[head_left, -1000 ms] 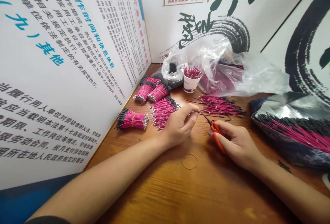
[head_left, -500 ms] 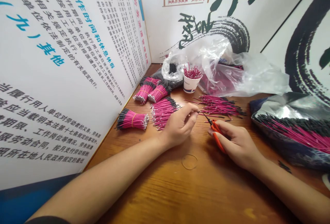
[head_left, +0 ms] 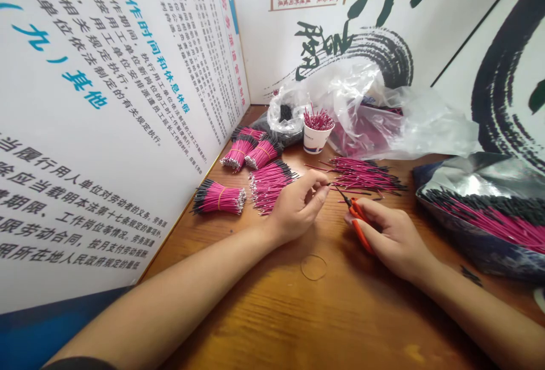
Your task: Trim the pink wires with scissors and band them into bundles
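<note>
One wire (head_left: pixel 331 184) in left hand (head_left: pixel 298 208), orange-handled snips (head_left: pixel 361 228) in right hand (head_left: pixel 394 239)

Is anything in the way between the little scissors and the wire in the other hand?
No, nothing visible is between them. The orange scissors in the right hand point at the wire pinched in the left hand.

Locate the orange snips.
In the head view, the orange snips are gripped in the right hand, tips pointing up-left, just below the loose pink wires and right of the left hand.
</note>
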### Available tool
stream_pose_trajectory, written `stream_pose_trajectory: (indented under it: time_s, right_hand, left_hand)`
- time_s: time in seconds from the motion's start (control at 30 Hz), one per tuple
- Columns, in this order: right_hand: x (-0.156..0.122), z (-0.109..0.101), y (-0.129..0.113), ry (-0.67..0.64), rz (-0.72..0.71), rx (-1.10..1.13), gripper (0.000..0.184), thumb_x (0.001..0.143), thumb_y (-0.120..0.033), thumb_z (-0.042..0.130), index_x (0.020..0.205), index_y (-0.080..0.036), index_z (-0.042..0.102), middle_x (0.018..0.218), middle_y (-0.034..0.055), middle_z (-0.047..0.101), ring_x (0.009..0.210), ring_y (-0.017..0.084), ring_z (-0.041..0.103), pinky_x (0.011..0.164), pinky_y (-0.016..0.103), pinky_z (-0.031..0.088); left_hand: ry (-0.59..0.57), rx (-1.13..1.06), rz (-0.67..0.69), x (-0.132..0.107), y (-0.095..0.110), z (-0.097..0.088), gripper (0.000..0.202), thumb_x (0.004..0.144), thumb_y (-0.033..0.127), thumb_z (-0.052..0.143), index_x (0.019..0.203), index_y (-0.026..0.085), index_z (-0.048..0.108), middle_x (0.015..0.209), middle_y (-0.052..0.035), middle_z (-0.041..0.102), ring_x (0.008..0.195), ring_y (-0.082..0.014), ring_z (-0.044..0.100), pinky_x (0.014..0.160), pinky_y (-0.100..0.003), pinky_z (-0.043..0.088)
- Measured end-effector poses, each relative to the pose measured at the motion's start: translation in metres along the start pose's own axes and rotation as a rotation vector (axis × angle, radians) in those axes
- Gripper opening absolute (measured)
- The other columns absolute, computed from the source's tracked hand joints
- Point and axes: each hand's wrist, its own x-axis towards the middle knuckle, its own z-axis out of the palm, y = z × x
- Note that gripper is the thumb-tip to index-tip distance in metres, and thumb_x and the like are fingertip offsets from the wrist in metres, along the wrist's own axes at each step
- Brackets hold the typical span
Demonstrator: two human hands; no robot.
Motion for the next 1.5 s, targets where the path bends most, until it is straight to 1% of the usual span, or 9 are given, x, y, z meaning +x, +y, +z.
stream_pose_trajectory:
  time_s: [0.1, 0.3, 0.5, 0.83, 0.97, 1.17, 1.37, 1.5]
  right_hand:
    - [0.0003, 0.0003, 0.0001, -0.006, 0.002, -0.006, 0.023, 0.092, -0.035, 0.048, 0.074, -0.021, 0.052, 0.059, -0.0027, 0.051, 0.052, 0.013, 0.045, 0.051, 0.025, 0.036]
    - [0.0001, -0.0002, -0.0010, 0.004, -0.008, -0.011, 0.022, 0.091, -0.034, 0.049, 0.074, -0.021, 0.053, 0.059, -0.0025, 0.052, 0.052, 0.013, 0.046, 0.051, 0.024, 0.036]
    - [0.0002, 0.0000, -0.0016, 0.010, -0.014, -0.016, 0.021, 0.091, -0.033, 0.049, 0.075, -0.020, 0.055, 0.060, -0.0009, 0.057, 0.054, 0.013, 0.048, 0.051, 0.024, 0.038]
    - [0.0001, -0.0018, -0.0028, -0.012, -0.014, -0.004, 0.022, 0.091, -0.034, 0.048, 0.073, -0.021, 0.053, 0.059, -0.0021, 0.052, 0.052, 0.013, 0.046, 0.050, 0.024, 0.037]
    - [-0.0002, -0.0015, -0.0014, -0.013, -0.009, 0.001, 0.024, 0.092, -0.034, 0.047, 0.073, -0.021, 0.053, 0.059, -0.0015, 0.053, 0.053, 0.013, 0.049, 0.051, 0.023, 0.038]
    - [0.0001, 0.0000, 0.0019, 0.032, 0.001, -0.003, 0.023, 0.092, -0.032, 0.048, 0.074, -0.020, 0.055, 0.061, -0.0004, 0.056, 0.057, 0.014, 0.053, 0.053, 0.023, 0.041]
    - [0.0003, -0.0005, -0.0019, 0.024, 0.000, 0.005, 0.023, 0.091, -0.035, 0.050, 0.072, -0.021, 0.054, 0.057, -0.0012, 0.055, 0.053, 0.014, 0.049, 0.051, 0.024, 0.039]
    - [0.0005, -0.0008, -0.0029, 0.010, -0.006, 0.012, 0.023, 0.090, -0.034, 0.049, 0.072, -0.021, 0.054, 0.058, -0.0013, 0.055, 0.052, 0.013, 0.048, 0.049, 0.024, 0.037]
  left_hand:
    - [-0.003, -0.020, -0.006, 0.0000, -0.0004, 0.0004, 0.006, 0.095, 0.024, 0.048, 0.091, 0.019, 0.048, 0.070, 0.0045, 0.045, 0.060, -0.0077, 0.041, 0.058, -0.022, 0.034]
    - [0.004, -0.033, 0.009, 0.0005, 0.0001, 0.0009, 0.006, 0.094, 0.023, 0.049, 0.090, 0.019, 0.049, 0.072, 0.0044, 0.046, 0.061, -0.0073, 0.043, 0.059, -0.021, 0.036]
    - [0.003, 0.014, -0.010, 0.0002, 0.0009, 0.0005, 0.007, 0.094, 0.025, 0.049, 0.089, 0.019, 0.049, 0.072, 0.0032, 0.048, 0.062, -0.0085, 0.044, 0.058, -0.022, 0.036]
    - [-0.002, 0.029, -0.006, 0.0008, 0.0013, 0.0000, 0.008, 0.094, 0.025, 0.049, 0.090, 0.018, 0.051, 0.072, 0.0032, 0.050, 0.061, -0.0081, 0.043, 0.058, -0.021, 0.036]
    - [0.005, 0.006, 0.002, 0.0005, 0.0016, 0.0003, 0.008, 0.094, 0.025, 0.049, 0.090, 0.018, 0.051, 0.073, 0.0035, 0.050, 0.059, -0.0074, 0.042, 0.057, -0.021, 0.035]
    - [0.013, 0.017, -0.007, 0.0001, 0.0018, 0.0008, 0.008, 0.094, 0.025, 0.049, 0.090, 0.019, 0.051, 0.072, 0.0034, 0.049, 0.060, -0.0080, 0.043, 0.057, -0.022, 0.036]
    - [0.014, 0.027, -0.009, 0.0004, 0.0013, 0.0009, 0.009, 0.094, 0.026, 0.049, 0.089, 0.019, 0.051, 0.072, 0.0032, 0.050, 0.059, -0.0079, 0.042, 0.057, -0.022, 0.035]
    - [0.015, 0.030, -0.008, 0.0004, 0.0011, 0.0010, 0.009, 0.094, 0.026, 0.049, 0.089, 0.019, 0.051, 0.072, 0.0033, 0.050, 0.059, -0.0078, 0.042, 0.056, -0.022, 0.035]
